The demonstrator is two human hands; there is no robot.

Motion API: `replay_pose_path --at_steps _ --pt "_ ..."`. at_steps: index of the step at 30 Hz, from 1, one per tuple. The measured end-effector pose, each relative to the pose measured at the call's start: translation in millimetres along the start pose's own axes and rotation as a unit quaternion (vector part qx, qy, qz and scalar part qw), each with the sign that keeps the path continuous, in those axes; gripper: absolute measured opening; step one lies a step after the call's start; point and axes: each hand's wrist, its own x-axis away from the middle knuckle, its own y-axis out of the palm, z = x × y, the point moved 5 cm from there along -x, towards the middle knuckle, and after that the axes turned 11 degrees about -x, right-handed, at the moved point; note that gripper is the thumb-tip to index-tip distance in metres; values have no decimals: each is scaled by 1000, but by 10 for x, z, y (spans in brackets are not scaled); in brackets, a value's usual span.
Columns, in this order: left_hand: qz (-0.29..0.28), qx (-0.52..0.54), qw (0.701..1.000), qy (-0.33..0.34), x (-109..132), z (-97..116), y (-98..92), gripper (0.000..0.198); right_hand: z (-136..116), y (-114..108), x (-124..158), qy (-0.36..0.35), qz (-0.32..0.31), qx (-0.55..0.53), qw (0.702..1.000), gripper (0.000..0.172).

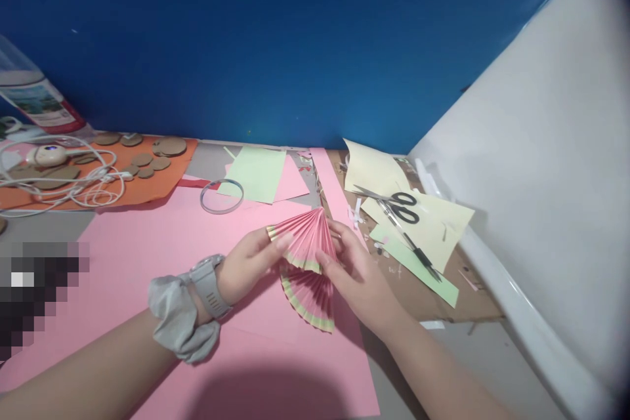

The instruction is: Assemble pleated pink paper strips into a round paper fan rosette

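Note:
Between my hands is a pleated paper fan (308, 236), pink with a green and pale yellow outer edge. My left hand (253, 262) pinches its left side, thumb on top. On the right side, my right hand (361, 269) grips it with thumb in front and fingers behind. The folds meet in a point at the top. Just below lies a second pleated fan (310, 302) of the same colours, its upper part hidden by the first. Both are over a large pink paper sheet (147, 236).
Scissors (406, 207) and a pen (406, 239) lie on cream paper (438, 220) at right, with green strips nearby. A roll of tape (221, 197) is left of my hands. Cardboard discs (170, 146), a white cable (98, 190) and a bottle (42, 102) are far left.

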Motion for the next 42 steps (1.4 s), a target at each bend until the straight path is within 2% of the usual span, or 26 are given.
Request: replay_pose_path --at_steps 3,5,10,19,33,37,42 --pt "-61 -12 998 10 22 59 95 20 12 19 9 5 1 11 1000 40" --pt "-71 -20 997 14 29 82 122 20 1 25 18 8 3 34 999 42" --pt "-48 -58 997 -5 29 62 101 23 -26 24 29 23 -17 69 997 35" --pt "-38 -69 997 -19 21 13 70 21 -37 13 45 21 -40 39 998 41" --pt "-57 -51 997 -9 35 63 98 23 -14 45 42 47 -50 -34 997 31" --pt "-63 -15 998 -10 34 42 100 17 5 56 55 40 -73 -37 996 32" --pt "-77 -12 997 10 37 37 111 15 14 70 52 23 -68 -26 997 29"
